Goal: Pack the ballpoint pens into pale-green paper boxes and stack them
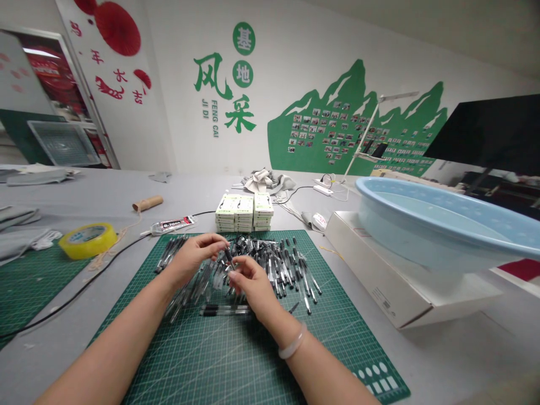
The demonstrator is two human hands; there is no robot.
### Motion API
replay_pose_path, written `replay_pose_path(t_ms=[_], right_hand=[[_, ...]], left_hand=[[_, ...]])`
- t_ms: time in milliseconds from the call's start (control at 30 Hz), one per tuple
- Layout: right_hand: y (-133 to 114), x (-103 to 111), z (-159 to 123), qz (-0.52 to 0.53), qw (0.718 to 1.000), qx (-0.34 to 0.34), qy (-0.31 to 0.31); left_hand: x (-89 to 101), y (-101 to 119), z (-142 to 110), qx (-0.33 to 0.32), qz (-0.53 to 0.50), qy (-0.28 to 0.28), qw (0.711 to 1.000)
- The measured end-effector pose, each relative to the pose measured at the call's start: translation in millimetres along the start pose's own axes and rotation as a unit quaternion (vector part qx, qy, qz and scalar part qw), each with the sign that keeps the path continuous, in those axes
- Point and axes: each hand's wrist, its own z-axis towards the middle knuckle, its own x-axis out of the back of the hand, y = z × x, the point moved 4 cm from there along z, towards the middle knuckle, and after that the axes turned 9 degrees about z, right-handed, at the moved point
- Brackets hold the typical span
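Black pen (pixel 229 256) spans 2 hands (pixel 258 286) above clear pens (pixel 274 269).

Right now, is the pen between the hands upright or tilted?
Tilted: in this view the pen slants down from the left hand toward the right hand.

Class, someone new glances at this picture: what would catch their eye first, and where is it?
Probably the pale-blue plastic basin at the right, on a white cardboard box. Next, the heap of clear-barrelled pens on the green cutting mat, where the left hand and right hand meet around one pen. Behind, a green mountain mural spreads across the wall.
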Motion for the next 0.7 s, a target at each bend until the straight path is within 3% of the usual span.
replay_pose_path(t_ms=[100,233,333,467,600,700], right_hand=[[-2.1,3.8,1.9,0.019,1.000,0.014,0.005],[-3.6,9.7,3.8,0.050,0.997,0.039,0.043],[-2.4,14.3,4.0,0.052,0.994,0.049,0.078],[3.7,17.8,4.0,0.068,0.994,0.010,0.087],[4.5,20.7,4.3,0.089,0.992,-0.011,0.091],[-1.2,23.5,4.9,0.089,0.990,0.016,0.107]], left_hand=[[-10.2,-7.2,-0.9,0.032,0.029,-0.095,0.995],[10.2,-27.6,7.5,0.042,0.181,-0.086,0.979],[29.2,-47.8,10.1,0.088,0.326,-0.096,0.936],[35.3,-58.9,4.9,0.157,0.358,-0.109,0.914],[27.5,-51.2,5.2,0.121,0.403,-0.083,0.903],[26.2,-48.2,9.9,0.070,0.489,-0.057,0.867]])
